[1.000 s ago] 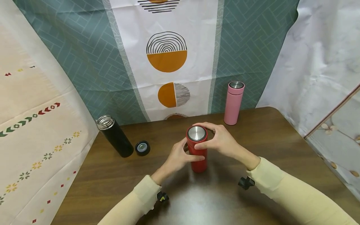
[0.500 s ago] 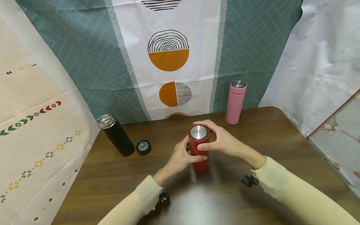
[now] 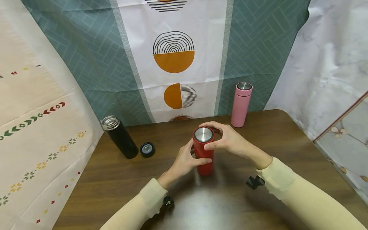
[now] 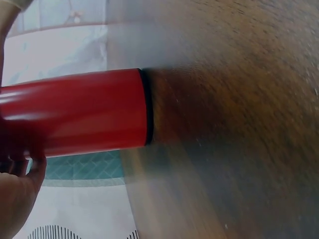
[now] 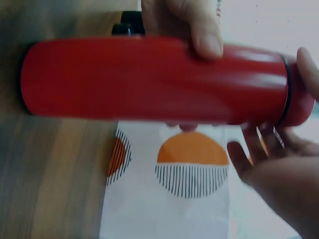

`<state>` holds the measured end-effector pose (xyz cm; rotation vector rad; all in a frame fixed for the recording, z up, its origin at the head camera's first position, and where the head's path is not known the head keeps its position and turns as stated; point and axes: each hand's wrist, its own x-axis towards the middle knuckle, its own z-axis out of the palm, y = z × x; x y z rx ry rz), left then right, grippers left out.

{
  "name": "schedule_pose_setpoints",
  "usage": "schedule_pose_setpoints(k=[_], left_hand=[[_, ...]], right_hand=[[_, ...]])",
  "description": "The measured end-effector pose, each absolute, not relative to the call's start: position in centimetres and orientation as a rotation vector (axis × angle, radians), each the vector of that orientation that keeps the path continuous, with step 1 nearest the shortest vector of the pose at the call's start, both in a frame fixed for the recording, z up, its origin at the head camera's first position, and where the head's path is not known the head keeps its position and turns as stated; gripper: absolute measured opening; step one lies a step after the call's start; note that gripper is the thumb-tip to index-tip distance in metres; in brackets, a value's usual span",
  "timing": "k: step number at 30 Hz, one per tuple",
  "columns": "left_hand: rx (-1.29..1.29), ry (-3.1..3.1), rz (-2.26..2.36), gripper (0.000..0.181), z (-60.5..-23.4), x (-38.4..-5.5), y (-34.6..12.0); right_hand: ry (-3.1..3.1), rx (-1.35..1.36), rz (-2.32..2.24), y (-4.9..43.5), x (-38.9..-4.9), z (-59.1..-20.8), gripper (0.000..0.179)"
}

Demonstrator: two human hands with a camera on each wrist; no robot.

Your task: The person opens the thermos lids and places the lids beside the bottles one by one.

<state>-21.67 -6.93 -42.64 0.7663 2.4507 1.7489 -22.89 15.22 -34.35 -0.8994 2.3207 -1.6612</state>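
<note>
Wood-grain table (image 3: 97, 182), brown, backed by a hanging cloth (image 3: 253, 41) in teal and white with orange half-circle motifs. One red flask (image 3: 202, 153), upright on the table towards its middle, base edged in black; red lid (image 3: 203, 134) on top, steel-faced, a dark ring showing at the seam. Left hand (image 3: 182, 162): fingers and thumb wrapped round the flask's body. Right hand (image 3: 231, 140), higher up: thumb in front, fingers behind, gripping the lid end. Pale yellow sleeves (image 3: 302, 188) on both arms. One black flask (image 3: 120, 140), to the left, mouth uncovered; black cap (image 3: 147, 149) just beside its base. One pink flask (image 3: 241, 107), standing at back right, steel-topped, closed.
</note>
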Motion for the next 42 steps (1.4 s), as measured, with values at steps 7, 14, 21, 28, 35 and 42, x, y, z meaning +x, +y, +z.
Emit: schedule_pose_setpoints(k=[7, 14, 21, 28, 35, 42], left_hand=[[0.784, 2.422, 1.761, 0.076, -42.7, -21.6, -6.7], [0.779, 2.413, 1.779, 0.075, -42.6, -21.6, -6.6], [0.779, 2.423, 1.803, 0.076, -42.6, -21.5, -6.5], [0.796, 2.426, 1.801, 0.076, -42.8, -21.6, -6.4], [0.785, 2.406, 1.806, 0.078, -42.8, -21.5, -6.6], [0.787, 2.394, 1.799, 0.077, -42.6, -21.4, -6.7]], right_hand=[[1.959, -0.996, -1.639, 16.1, -25.2, -34.4, 0.062], [1.930, -1.005, -1.657, 16.3, -24.8, -34.8, 0.073], [2.370, -0.895, -1.773, 14.8, -21.9, -35.4, 0.074], [2.476, -0.822, -1.785, 14.5, -21.3, -35.1, 0.062], [2.204, -0.861, -1.754, 15.3, -22.6, -34.6, 0.063], [2.029, -0.974, -1.724, 15.8, -24.0, -35.1, 0.062]])
